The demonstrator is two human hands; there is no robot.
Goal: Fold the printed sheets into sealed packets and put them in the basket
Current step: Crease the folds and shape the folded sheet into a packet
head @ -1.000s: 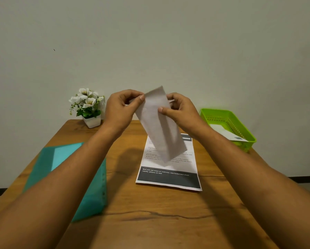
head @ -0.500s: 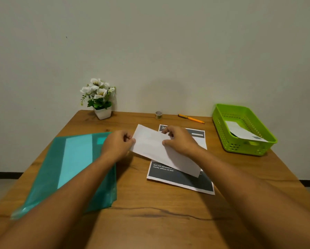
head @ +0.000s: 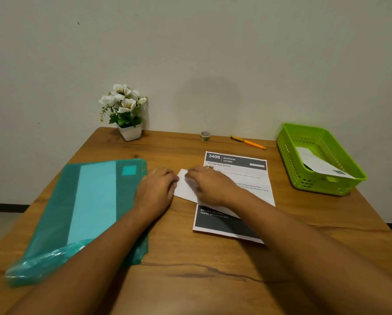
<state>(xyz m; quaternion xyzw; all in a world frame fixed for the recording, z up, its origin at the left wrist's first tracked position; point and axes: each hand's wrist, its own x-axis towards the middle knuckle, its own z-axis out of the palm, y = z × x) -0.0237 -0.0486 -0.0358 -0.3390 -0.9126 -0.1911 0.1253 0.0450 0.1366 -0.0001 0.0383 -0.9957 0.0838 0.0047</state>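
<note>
On table [head: 190, 280], centre: folded sheet [head: 185, 186], lying across a printed sheet [head: 254, 178]. Right hand [head: 213, 187] presses it flat; left hand [head: 156, 189] meets its edge, hold unclear. Step, likely: creasing. Next: sealing, then basket [head: 288, 155].

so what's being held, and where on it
The folded sheet, flat on the table: left hand at its left end, right hand over its middle; pinch or press unclear.

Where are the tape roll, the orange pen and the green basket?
tape roll [head: 205, 135], head view, on its round top face.
orange pen [head: 249, 142], head view, on the middle of its barrel.
green basket [head: 289, 158], head view, on its perforated left wall.
</note>
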